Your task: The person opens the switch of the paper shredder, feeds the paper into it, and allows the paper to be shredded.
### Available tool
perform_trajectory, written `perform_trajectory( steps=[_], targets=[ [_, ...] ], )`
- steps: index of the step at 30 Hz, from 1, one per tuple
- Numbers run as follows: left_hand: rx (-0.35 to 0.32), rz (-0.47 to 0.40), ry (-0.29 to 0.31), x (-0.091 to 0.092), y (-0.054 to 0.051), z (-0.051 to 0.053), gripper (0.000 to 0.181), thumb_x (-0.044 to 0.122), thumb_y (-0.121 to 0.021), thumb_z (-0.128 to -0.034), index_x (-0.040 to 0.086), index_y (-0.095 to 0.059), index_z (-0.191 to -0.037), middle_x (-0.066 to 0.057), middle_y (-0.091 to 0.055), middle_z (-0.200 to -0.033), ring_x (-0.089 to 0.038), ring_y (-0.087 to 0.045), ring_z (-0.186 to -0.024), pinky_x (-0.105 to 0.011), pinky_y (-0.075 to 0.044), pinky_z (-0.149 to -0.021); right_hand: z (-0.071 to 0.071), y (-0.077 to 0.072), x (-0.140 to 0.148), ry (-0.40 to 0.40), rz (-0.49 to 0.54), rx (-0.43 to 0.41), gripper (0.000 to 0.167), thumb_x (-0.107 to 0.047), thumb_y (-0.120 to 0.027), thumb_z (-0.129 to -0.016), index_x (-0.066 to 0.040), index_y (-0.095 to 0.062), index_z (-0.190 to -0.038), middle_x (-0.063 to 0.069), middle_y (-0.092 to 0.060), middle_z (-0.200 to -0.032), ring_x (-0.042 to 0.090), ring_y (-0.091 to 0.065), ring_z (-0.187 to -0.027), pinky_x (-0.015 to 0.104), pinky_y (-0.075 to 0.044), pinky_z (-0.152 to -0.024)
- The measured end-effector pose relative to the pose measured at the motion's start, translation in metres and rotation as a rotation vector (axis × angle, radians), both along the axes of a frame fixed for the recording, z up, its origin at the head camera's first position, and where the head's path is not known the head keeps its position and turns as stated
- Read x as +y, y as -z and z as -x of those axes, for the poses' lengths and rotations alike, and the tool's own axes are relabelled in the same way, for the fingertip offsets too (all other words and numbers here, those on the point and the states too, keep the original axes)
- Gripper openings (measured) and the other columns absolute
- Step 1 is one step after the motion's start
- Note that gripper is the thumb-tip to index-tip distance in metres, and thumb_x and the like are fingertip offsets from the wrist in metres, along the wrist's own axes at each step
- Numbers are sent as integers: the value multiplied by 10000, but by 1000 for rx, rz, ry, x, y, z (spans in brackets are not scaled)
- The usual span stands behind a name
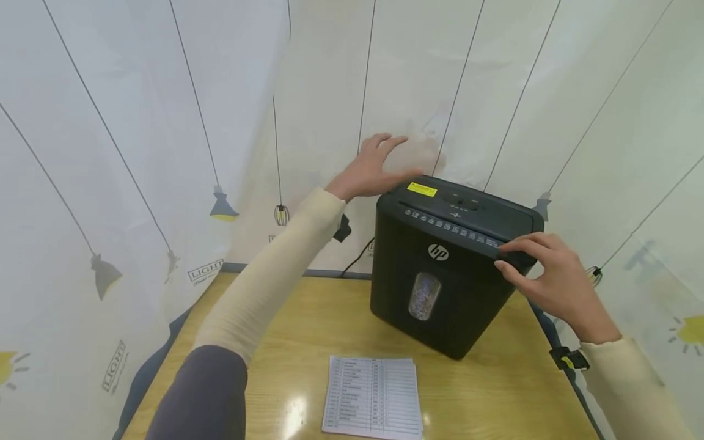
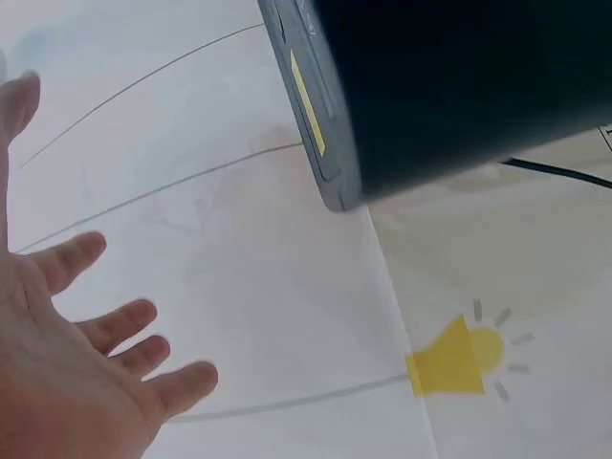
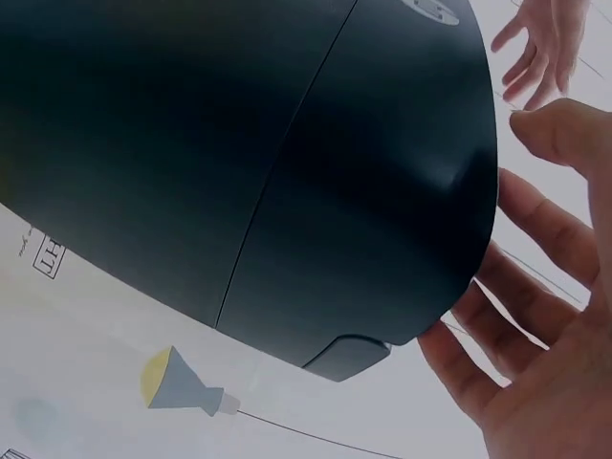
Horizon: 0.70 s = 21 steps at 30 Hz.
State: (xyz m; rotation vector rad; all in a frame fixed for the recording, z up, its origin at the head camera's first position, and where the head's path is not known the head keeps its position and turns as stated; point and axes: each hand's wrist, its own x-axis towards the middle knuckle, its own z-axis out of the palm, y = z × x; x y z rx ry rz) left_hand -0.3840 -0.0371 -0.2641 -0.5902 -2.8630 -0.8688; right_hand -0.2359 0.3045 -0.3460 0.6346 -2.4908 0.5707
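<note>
Backdrop around us is creased, matte white fabric or paper (image 1: 324, 73), printed with pendant lamps; we can't tell which. Counter (image 1: 275, 342) is glossy yellow wood grain, throwing glare near the front.

We have a black HP paper shredder (image 1: 467, 281) at the back right of the counter: smooth shell, rounded corners, oval clear window (image 1: 425, 296) with shreds behind it. Its flat top carries a yellow label (image 1: 421, 189) and a row of pale icons (image 1: 451, 228) along the front edge. Thin black cable (image 1: 359, 255) runs off behind.

Left hand (image 1: 374, 168) holds nothing: fingers spread, off the shredder's top left corner, with air between in the wrist view. Right hand (image 1: 561, 287) isn't gripping: fingers extended at the top right corner, thumb off the shell; we can't confirm finger contact.

Flat stack of printed table sheets (image 1: 372, 397), edges slightly uneven, lies in front of the shredder, wood showing between. Backdrop sits near the shredder's rear; our widest run of counter is to its left.
</note>
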Motion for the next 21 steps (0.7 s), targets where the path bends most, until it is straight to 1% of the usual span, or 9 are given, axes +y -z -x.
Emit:
perform_trajectory(
  steps=[3, 6, 11, 13, 16, 19, 21],
  targets=[
    [28, -22, -28, -17, 6, -9, 910, 784, -568, -874, 397, -223, -1622, 44, -55, -1733, -204, -78, -1605, -523, -321, -1237, 0, 1, -6, -20, 35, 3, 388, -172, -851, -834, -116, -721, -1196, 136, -641, -1261, 385, -543, -1213, 637, -431, -982],
    [64, -39, -41, -31, 14, -18, 906, 769, -570, -885, 378, -226, -1626, 23, -60, -1730, -217, -70, -1602, -537, -343, -1219, -1, 3, -11, -39, 69, 14, 514, -170, -867, -816, -118, -678, -1292, 139, -597, -1389, 400, -509, -1303, 664, -414, -1015],
    [141, -60, -46, -49, 33, -32, 900, 759, -565, -898, 351, -236, -1629, -13, -85, -1727, -228, -63, -1602, -563, -358, -1203, -4, 9, -19, -89, 121, 68, 711, -145, -887, -769, -143, -601, -1419, 118, -520, -1526, 395, -465, -1390, 662, -395, -1060],
    [165, -66, -53, -55, 42, -38, 893, 744, -572, -904, 335, -247, -1629, -22, -91, -1728, -229, -46, -1607, -577, -336, -1213, -6, 13, -23, -104, 126, 82, 773, -158, -891, -757, -162, -568, -1459, 99, -482, -1571, 383, -448, -1419, 654, -390, -1080],
    [186, -72, -70, -65, 57, -48, 889, 721, -589, -910, 320, -252, -1628, -23, -88, -1731, -233, -26, -1612, -590, -304, -1228, -9, 21, -30, -122, 126, 79, 861, -195, -898, -745, -194, -509, -1513, 70, -405, -1634, 353, -397, -1475, 650, -379, -1107],
    [215, -61, -92, -73, 73, -57, 888, 709, -596, -911, 321, -245, -1629, -24, -82, -1735, -253, -14, -1616, -600, -282, -1235, -12, 29, -39, -145, 113, 66, 926, -246, -905, -744, -204, -454, -1552, 42, -319, -1682, 324, -337, -1522, 663, -369, -1115],
    [241, -57, -101, -78, 85, -64, 885, 687, -614, -913, 310, -253, -1627, -21, -80, -1736, -270, -21, -1616, -605, -268, -1240, -13, 35, -45, -164, 101, 57, 965, -270, -910, -743, -201, -421, -1572, 49, -280, -1698, 315, -299, -1546, 684, -361, -1112]
  ],
)
